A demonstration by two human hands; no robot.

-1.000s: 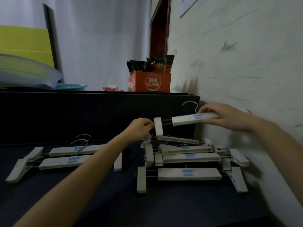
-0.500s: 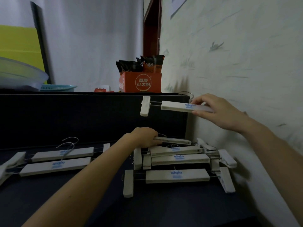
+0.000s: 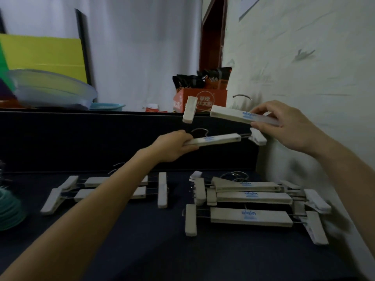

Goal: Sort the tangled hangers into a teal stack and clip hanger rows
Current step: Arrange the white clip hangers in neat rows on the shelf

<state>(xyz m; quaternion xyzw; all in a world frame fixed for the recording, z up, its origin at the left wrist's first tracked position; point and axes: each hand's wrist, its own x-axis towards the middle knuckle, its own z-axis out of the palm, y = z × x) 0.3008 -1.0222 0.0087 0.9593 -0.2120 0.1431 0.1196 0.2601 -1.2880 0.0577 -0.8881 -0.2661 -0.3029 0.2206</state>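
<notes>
Teal stack [image 3: 8, 207] at the tabletop's [image 3: 142, 250] left edge; right of it, a row [image 3: 87, 195] of two clip hangers. Left hand [image 3: 172, 146]: fingers grip the lower hanger [image 3: 215, 139]. Right hand [image 3: 292, 128]: fingers pinch the upper hanger [image 3: 229, 116], close to the wall [image 3: 304, 57]. Beneath, a pile [image 3: 249, 217] of at least three; bare tabletop in front.

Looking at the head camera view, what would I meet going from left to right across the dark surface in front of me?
teal hanger stack → row of two clip hangers → tangled pile of clip hangers
</notes>
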